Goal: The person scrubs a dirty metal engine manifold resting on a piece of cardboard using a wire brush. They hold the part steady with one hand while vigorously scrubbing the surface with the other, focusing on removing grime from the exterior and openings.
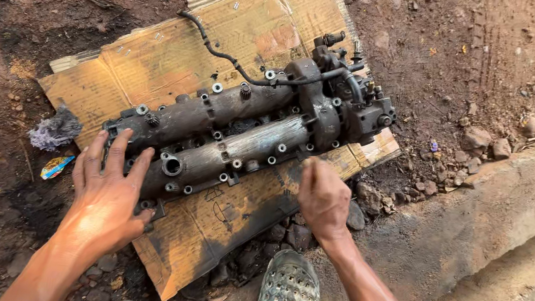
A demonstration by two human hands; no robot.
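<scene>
At the far left a grey rag (54, 129) lies on the dirt ground (9, 37), with a small coloured wrapper (56, 167) near it; the left hand (106, 188) rests flat, fingers spread and gripping nothing, on the near-left end of the engine manifold (242, 134); that greasy casting lies on a flattened sheet of cardboard (227, 36), its long axis running from near left up to far right, where the bulkier pump-like housing (354, 107) sits; a thin black hose (218, 52) curls off its far side. The right hand (324, 197) hovers just beside the near edge of the manifold's middle, fingers curled loosely together; whether it pinches anything small I cannot tell; the left hand is the one touching. A perforated sandal (288, 296) stands near, and a concrete kerb (514, 194) runs along the right.
</scene>
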